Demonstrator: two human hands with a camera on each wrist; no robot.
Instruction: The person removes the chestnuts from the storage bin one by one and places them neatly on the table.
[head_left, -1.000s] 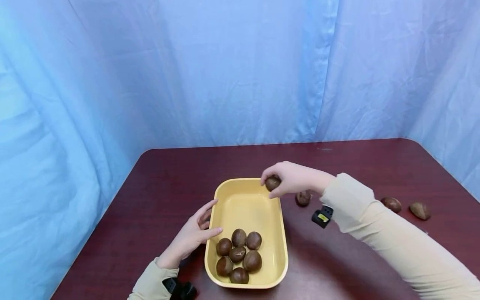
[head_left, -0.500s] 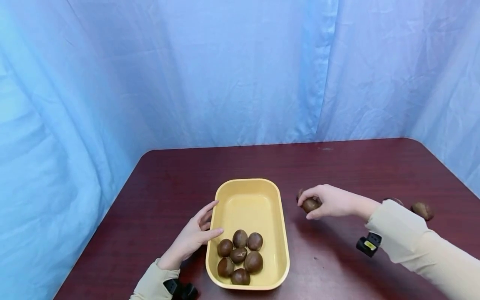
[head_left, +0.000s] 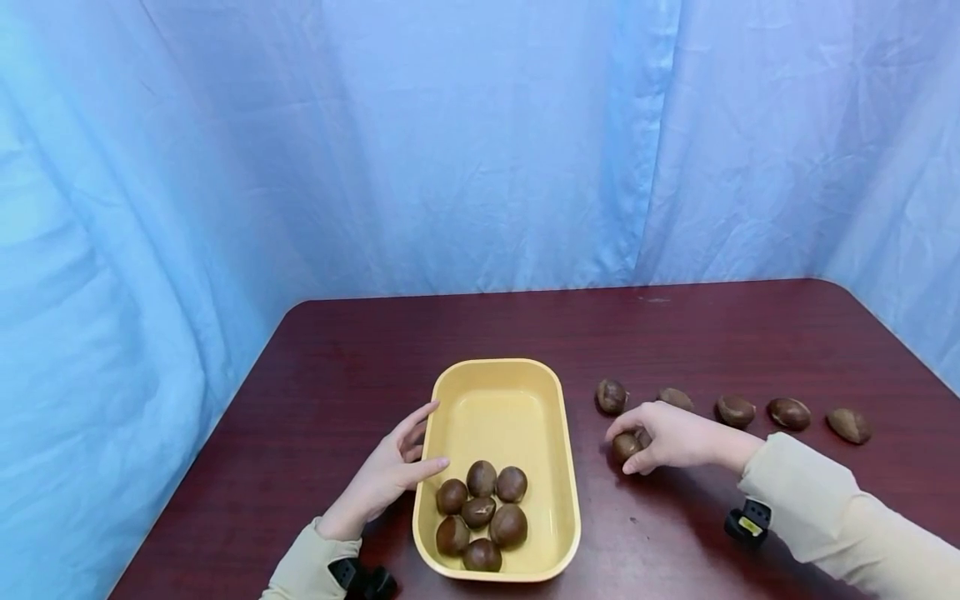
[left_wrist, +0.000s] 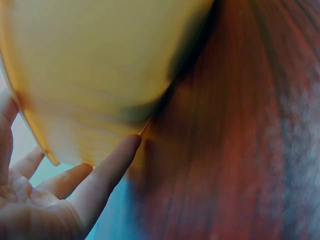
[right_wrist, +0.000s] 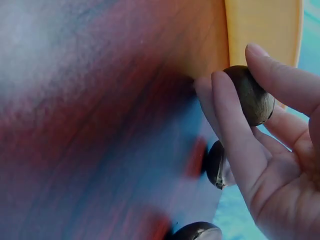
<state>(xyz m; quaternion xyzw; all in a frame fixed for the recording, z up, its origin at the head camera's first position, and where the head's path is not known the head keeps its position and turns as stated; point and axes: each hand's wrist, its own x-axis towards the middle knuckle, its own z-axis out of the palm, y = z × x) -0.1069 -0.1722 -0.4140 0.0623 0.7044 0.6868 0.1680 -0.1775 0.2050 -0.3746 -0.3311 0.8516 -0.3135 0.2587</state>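
A yellow tray stands on the dark red table with several chestnuts gathered at its near end. My left hand rests at the tray's left side, its thumb over the rim and its fingers along the outside wall. In the left wrist view, these fingers look fairly straight against the tray. Right of the tray, my right hand pinches a chestnut between thumb and fingers, low over the table. It is nearer to me than a loose row of several chestnuts.
The row stretches toward the table's right side, ending with a paler chestnut. Blue curtains hang behind and beside the table. Each wrist carries a small black camera.
My right hand has moved from the tray's right rim out over the table with a chestnut, then nearer to me, uncovering more of the row. The left hand has stayed at the tray.
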